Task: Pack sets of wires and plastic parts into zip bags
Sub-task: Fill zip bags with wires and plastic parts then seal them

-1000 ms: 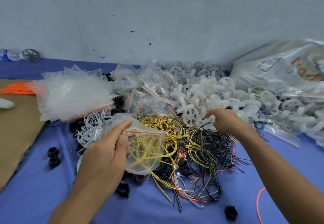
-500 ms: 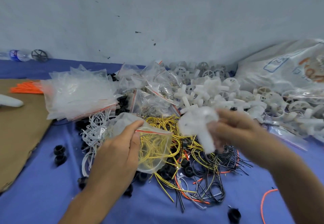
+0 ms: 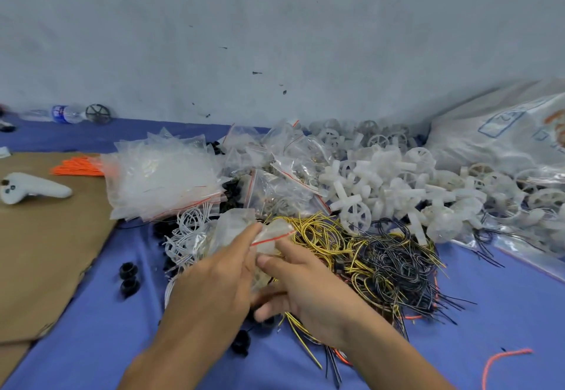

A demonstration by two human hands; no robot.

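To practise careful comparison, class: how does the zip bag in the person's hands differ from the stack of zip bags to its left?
The held zip bag is single, the stack of zip bags many. The held one is lifted and crumpled, pinched by the left hand; the stack lies flat, untouched. Both are clear plastic with red strips.

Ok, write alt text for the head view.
The left hand and right hand hold a zip bag over tangled yellow and black wires on a blue cloth. White plastic parts are heaped behind on the right, empty bags on the left.
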